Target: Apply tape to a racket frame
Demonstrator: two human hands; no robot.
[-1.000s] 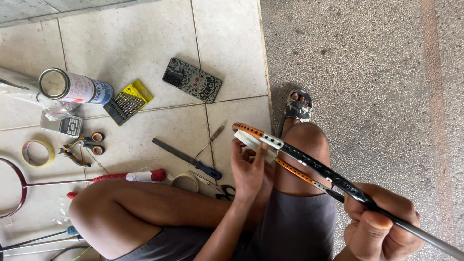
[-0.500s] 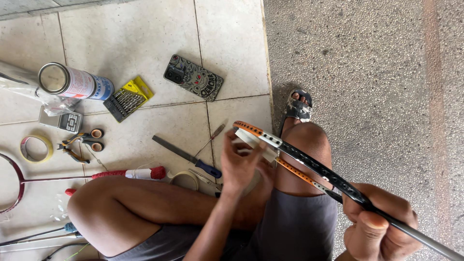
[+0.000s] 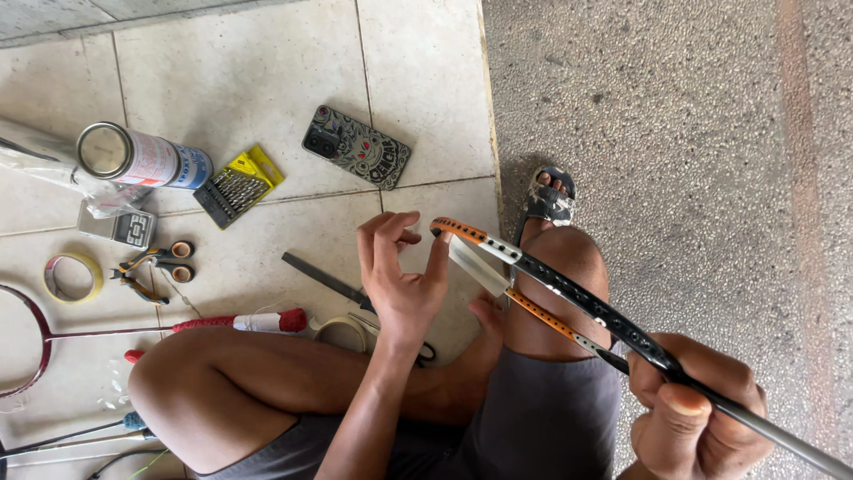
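I sit on the floor with my legs bent. My right hand (image 3: 689,409) grips the dark shaft of a broken badminton racket frame (image 3: 569,298), black and orange, which lies across my right knee. A strip of pale tape (image 3: 475,264) hangs from the frame near its orange tip (image 3: 458,229). My left hand (image 3: 400,267) is raised with fingers spread; its index fingertip touches the frame near the orange tip. It holds nothing.
On the tiles lie a patterned phone (image 3: 357,147), a yellow pack of drill bits (image 3: 238,185), a shuttlecock tube (image 3: 138,158), a tape roll (image 3: 73,276), pliers (image 3: 147,267), a file (image 3: 324,280) and a red-handled racket (image 3: 133,327). A sandalled foot (image 3: 549,200) rests on the rough concrete.
My left hand has lifted off the frame end and opened, fingers now spread with only a fingertip touching it. The right hand and racket frame have stayed in place.
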